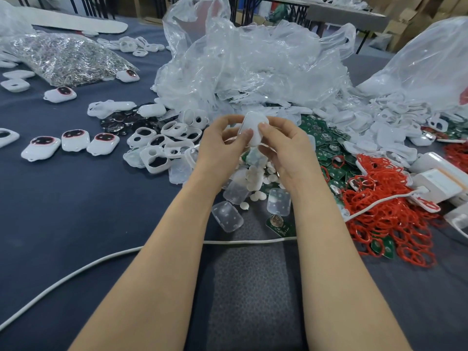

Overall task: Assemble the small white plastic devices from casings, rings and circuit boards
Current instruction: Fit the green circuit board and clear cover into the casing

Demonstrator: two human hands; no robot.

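both hands meet above the bench (76, 219) with the white casing (253, 121) held between them. the left hand (222, 148) grips its 9 o'clock edge and the right hand (286, 148) its 3 o'clock edge. the fingers (263, 127) are curled narrowly round it, thumbs pressing its near face. its long axis runs roughly 12 to 6 o'clock, and neither hand is nearer than the other. the shell looks smooth, glossy and round-cornered; whether a board already sits inside i cannot tell. if a ring goes on next, the thin, floppy red rings (379, 209) lie tangled at 4 o'clock, nearer the right hand, beside the flat green circuit boards (326, 145). finished devices (76, 141) lie at 9 o'clock.
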